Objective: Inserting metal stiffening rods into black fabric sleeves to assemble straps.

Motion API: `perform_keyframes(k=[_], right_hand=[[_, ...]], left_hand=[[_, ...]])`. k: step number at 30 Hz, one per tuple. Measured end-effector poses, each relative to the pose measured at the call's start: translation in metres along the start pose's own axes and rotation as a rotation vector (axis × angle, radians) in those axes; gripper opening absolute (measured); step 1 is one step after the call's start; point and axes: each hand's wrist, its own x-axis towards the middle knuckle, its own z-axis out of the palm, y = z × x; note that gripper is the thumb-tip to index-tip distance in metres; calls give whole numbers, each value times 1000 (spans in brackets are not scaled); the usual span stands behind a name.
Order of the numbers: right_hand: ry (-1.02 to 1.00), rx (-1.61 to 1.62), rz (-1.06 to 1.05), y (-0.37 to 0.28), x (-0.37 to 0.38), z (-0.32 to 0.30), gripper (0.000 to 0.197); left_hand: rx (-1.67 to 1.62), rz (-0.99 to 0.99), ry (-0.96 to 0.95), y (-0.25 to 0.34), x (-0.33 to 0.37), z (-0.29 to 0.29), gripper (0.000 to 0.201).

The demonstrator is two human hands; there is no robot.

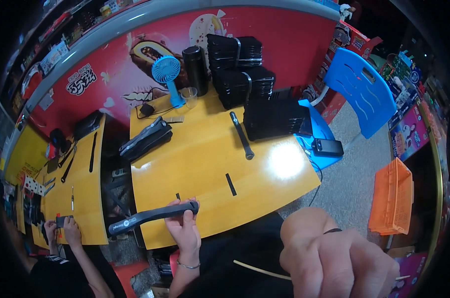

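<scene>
My left hand (pixel 183 226) is closed around one end of a long dark grey strap (pixel 153 214) with pale print, held over the table's near edge. The strap's other end sticks out to the left. Close to the camera at lower right, my right hand (pixel 339 258) is a fist. A thin pale yellow stick or cord (pixel 259 269) shows on both sides of it; the gripping fingertips are hidden. A similar dark strap (pixel 242 135) lies on the yellow table (pixel 200 169), with a short black strip (pixel 231 184) nearer me.
Dark bundles (pixel 145 139) lie at the table's left. Banded black stacks (pixel 244 84), a black bottle (pixel 195 69), a blue fan (pixel 168 74) and a clear cup (pixel 189 96) stand at the back. A blue chair (pixel 361 89) and orange crate (pixel 391 198) are right; a co-worker's hands (pixel 63 228) are left.
</scene>
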Motion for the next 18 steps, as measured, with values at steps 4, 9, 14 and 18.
perform_keyframes(k=[4,9,14,18], right_hand=[[-123,14,-55,8,8,-10,13],[-134,14,-5,13,4,-10,20],[-343,149,-17,19,3,-23,25],[-71,128,-102,28,-8,-11,26]], left_hand=[[-2,-13,27,1,4,3,39],[17,6,19,1,5,-8,39],[25,4,-10,-4,5,-5,38],[2,2,12,-7,4,-4,37]])
